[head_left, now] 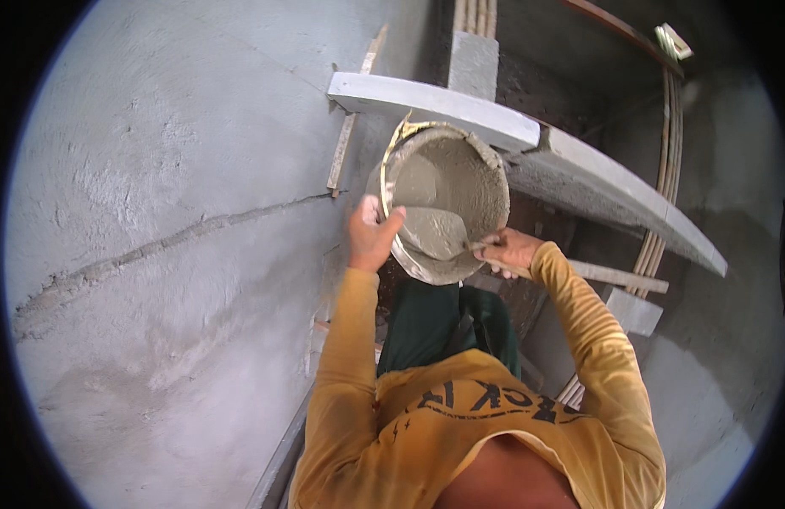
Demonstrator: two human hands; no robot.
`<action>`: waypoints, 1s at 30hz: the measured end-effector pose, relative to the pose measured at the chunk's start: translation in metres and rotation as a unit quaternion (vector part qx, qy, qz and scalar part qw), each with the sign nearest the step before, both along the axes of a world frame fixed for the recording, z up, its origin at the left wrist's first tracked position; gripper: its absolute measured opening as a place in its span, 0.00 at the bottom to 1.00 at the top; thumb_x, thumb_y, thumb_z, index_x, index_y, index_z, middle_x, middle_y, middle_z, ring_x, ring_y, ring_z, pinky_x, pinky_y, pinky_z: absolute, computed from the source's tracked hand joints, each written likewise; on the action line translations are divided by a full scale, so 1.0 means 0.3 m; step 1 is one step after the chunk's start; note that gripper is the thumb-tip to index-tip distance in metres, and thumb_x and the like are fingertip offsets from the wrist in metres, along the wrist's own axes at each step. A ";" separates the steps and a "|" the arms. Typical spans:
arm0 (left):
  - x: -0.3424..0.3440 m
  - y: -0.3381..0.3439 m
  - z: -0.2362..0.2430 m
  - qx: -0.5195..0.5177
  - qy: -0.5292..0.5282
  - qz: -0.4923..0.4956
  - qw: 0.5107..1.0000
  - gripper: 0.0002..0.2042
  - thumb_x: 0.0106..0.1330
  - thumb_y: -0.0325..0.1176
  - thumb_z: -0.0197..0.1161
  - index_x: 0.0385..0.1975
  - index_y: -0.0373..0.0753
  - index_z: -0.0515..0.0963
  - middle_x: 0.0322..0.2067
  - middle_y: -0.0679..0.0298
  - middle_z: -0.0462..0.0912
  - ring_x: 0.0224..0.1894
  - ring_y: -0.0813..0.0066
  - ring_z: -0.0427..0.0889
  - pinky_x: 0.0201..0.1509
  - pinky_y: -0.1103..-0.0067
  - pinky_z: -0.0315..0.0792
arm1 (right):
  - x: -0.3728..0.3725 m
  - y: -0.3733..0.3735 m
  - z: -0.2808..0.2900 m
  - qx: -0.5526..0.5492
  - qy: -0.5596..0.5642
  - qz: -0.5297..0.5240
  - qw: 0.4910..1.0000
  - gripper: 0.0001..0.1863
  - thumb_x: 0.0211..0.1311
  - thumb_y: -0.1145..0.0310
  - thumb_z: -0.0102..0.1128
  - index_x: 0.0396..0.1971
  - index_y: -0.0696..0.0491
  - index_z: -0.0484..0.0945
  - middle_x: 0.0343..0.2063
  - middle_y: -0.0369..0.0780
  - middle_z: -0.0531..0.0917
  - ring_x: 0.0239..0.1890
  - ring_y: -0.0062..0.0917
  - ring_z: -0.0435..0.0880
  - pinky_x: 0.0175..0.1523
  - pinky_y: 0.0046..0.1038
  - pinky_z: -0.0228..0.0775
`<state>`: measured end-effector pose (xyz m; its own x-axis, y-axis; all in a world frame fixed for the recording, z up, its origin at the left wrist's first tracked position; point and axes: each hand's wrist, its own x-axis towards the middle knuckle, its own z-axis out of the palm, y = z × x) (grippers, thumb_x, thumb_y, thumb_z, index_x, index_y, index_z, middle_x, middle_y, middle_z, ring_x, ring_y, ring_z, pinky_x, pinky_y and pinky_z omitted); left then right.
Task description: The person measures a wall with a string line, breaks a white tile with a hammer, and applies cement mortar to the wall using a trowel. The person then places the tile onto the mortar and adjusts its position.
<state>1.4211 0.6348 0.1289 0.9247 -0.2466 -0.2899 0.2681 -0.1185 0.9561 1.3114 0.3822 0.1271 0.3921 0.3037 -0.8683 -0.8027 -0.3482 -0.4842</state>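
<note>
A round mortar-caked bucket is tilted so that its mouth faces me, with wet grey mortar inside. My left hand grips the bucket's left rim, thumb over the edge. In my right hand, at the lower right of the rim, is the handle of a trowel. The trowel has its blade inside the bucket, coated with grey mortar. Parts of the handle are hidden by the fingers.
Grey plastered wall fills the left side, crossed by a rough seam. Beyond the bucket lie a pale plank and another plank. Bundled poles stand right. A wooden strip leans by the wall.
</note>
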 end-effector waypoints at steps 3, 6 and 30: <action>-0.001 0.024 -0.068 0.003 0.022 0.082 0.996 0.08 0.57 0.25 0.65 0.27 0.36 0.70 0.24 0.74 0.71 0.25 0.88 0.65 0.28 0.84 0.61 | 0.065 -0.024 -0.021 0.020 0.013 0.006 1.000 0.26 0.61 0.47 0.56 0.48 0.54 0.76 0.23 0.37 0.77 0.18 0.20 0.75 0.22 0.24 0.69; 0.029 0.057 -0.154 0.001 0.043 0.163 0.986 0.07 0.58 0.25 0.64 0.27 0.36 0.70 0.24 0.73 0.70 0.26 0.87 0.65 0.29 0.84 0.62 | 0.130 -0.048 -0.040 0.047 0.013 -0.031 0.998 0.24 0.62 0.50 0.56 0.48 0.55 0.76 0.24 0.37 0.78 0.19 0.20 0.76 0.22 0.23 0.70; -0.401 0.469 -0.523 0.201 0.166 0.442 0.858 0.07 0.58 0.23 0.61 0.29 0.33 0.69 0.30 0.64 0.75 0.31 0.79 0.71 0.37 0.81 0.68 | 1.020 0.409 -0.654 -0.297 -0.356 -0.054 0.884 0.26 0.62 0.54 0.50 0.54 0.55 0.71 0.43 0.56 0.79 0.47 0.49 0.79 0.54 0.41 0.69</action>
